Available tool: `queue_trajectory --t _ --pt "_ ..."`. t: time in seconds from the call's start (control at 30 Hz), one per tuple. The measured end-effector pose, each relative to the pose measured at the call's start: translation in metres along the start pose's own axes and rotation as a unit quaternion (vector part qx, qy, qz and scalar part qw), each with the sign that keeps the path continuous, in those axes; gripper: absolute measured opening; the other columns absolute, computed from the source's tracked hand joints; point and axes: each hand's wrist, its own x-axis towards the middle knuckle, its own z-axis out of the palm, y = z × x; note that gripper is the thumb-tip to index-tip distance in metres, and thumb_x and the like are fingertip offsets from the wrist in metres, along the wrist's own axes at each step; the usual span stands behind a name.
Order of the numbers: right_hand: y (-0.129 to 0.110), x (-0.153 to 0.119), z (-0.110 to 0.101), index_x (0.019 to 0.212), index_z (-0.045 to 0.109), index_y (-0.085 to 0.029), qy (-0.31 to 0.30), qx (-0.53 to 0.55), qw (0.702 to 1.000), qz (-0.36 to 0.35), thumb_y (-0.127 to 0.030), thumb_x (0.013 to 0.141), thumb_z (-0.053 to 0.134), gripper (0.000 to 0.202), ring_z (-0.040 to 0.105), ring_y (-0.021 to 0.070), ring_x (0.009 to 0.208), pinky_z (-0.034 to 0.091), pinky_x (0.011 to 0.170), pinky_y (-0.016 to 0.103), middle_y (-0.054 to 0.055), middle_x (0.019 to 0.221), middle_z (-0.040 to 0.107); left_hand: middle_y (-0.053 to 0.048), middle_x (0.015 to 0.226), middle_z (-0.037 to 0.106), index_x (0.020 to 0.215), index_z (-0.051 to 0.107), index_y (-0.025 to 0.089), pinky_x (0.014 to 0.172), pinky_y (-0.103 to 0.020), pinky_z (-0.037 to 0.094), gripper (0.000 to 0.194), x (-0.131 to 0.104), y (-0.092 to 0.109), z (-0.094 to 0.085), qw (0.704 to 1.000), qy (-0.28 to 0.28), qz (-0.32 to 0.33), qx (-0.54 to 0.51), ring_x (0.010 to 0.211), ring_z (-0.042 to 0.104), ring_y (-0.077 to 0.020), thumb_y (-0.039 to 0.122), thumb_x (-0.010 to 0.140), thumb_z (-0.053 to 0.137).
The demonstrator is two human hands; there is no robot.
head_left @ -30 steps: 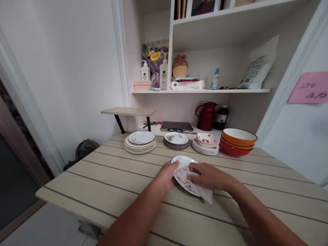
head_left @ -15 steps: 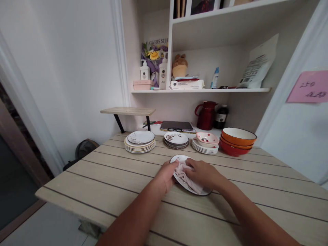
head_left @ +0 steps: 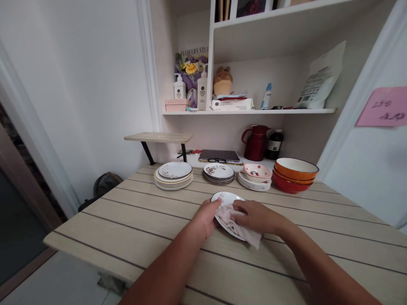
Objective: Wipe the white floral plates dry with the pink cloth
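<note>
Maybe the left hand (head_left: 208,214), gripping the floral plate (head_left: 227,197), slips if the right hand (head_left: 256,216), clutching a cloth (head_left: 226,214), presses hard.

"FLOWERS STU…" is read on the pale backing (head_left: 194,51) behind the bouquet (head_left: 191,68), and "250" is handwritten on the pink note (head_left: 384,109).
</note>
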Motion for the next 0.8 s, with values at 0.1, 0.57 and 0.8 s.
queue_trajectory --t 0.1,0.57,0.8 --pt "-0.004 0.005 0.005 0.086 0.059 -0.022 0.022 -0.001 0.999 0.029 -0.039 0.080 0.050 0.021 0.057 0.0180 0.074 0.032 0.061 0.028 0.005 0.088 0.066 -0.014 0.088 0.073 0.104 0.065 0.010 0.071 -0.031 0.053 0.028 0.001 -0.001 0.000 1.000 0.002 -0.002 0.000 0.076 0.069 -0.0215 0.025 0.080 0.064" --pt "-0.012 0.012 0.012 0.109 0.055 -0.025 0.075 -0.064 0.986 0.136 -0.049 0.087 0.038 0.036 0.062 0.0264 0.089 0.031 0.061 0.030 0.011 0.102 0.068 -0.013 0.086 0.072 0.105 0.065 0.011 0.072 -0.031 0.052 0.030 0.003 -0.001 -0.001 1.000 0.004 -0.010 -0.007 0.074 0.068 -0.0204 0.026 0.079 0.065" --pt "0.006 0.004 -0.001 0.092 0.061 -0.022 -0.005 -0.070 0.991 0.113 -0.041 0.084 0.041 0.028 0.062 0.0255 0.083 0.034 0.062 0.031 0.011 0.097 0.069 -0.015 0.094 0.072 0.108 0.064 0.011 0.076 -0.032 0.053 0.032 0.001 -0.001 -0.002 1.000 -0.008 -0.012 -0.013 0.080 0.068 -0.0221 0.022 0.079 0.064"
